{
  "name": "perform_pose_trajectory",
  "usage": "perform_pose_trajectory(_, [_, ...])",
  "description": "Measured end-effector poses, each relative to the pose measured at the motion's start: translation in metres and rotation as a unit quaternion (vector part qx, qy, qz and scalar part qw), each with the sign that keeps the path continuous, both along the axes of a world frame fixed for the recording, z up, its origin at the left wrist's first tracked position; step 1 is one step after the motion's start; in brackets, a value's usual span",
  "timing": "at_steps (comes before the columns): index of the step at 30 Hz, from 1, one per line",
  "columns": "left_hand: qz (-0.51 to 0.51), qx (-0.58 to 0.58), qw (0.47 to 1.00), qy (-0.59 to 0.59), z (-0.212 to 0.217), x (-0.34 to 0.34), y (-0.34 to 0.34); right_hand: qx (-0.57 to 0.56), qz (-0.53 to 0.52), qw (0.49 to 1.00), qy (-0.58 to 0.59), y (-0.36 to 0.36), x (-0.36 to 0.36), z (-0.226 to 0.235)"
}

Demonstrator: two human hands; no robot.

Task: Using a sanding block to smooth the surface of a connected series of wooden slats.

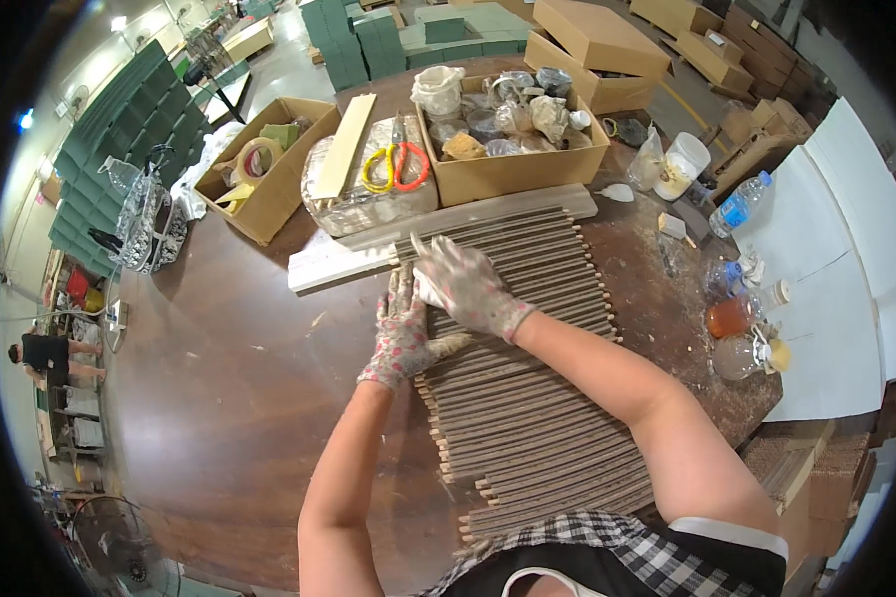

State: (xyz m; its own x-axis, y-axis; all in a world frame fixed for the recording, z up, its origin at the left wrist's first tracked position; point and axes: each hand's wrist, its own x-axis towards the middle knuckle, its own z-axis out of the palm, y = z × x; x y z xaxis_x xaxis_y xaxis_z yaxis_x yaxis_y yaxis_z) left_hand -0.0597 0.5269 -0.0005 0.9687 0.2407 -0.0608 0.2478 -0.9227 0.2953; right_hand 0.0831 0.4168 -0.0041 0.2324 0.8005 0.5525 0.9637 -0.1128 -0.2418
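Many thin grey-brown wooden strips (528, 388) with pale ends lie side by side in a wide row on the table. My left hand (400, 333), in a pink-dotted work glove, rests at the row's left ends; its fingers stretch forward and its thumb spreads over the strips. My right hand (468, 289), gloved alike and slightly blurred, lies over the far-left part of the row with its fingers toward the left. Under its palm, between both hands, shows a white cloth-like piece (429, 291), partly hidden. Beyond the fingertips lies a pale wooden board (343, 266) along the row's far side.
Behind stand a carton of small bags (513, 179), a wrapped block (334, 204) bearing red-and-yellow-handled scissors (395, 167), and a carton with tape (279, 204). Bottles (739, 204) line the right side of the brown table (239, 398). A patterned basket (152, 229) sits at left; a person (55, 353) is farther off.
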Motion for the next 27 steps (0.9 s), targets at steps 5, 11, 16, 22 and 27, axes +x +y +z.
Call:
perform_pose_trajectory(5, [0.009,0.0,1.0,-0.012,0.015,0.001,-0.007,0.031,-0.074,0.996,-0.034,-0.102,0.083,-0.019])
perform_pose_trajectory(11, [0.045,-0.185,0.969,-0.157,-0.006,-0.019,0.006,0.012,-0.26,0.966,0.013,-0.194,0.137,0.034])
perform_pose_trajectory(16, [0.068,-0.155,0.985,-0.028,-0.038,-0.055,-0.016,-0.042,-0.158,0.978,0.128,-0.114,0.037,0.015])
perform_pose_trajectory(22, [0.029,-0.116,0.993,0.014,-0.045,-0.053,-0.015,-0.021,-0.088,0.996,0.001,0.017,-0.095,-0.025])
perform_pose_trajectory(27, [0.065,-0.187,0.979,-0.055,-0.027,-0.066,-0.02,0.118,0.093,0.966,0.209,0.01,-0.058,0.025])
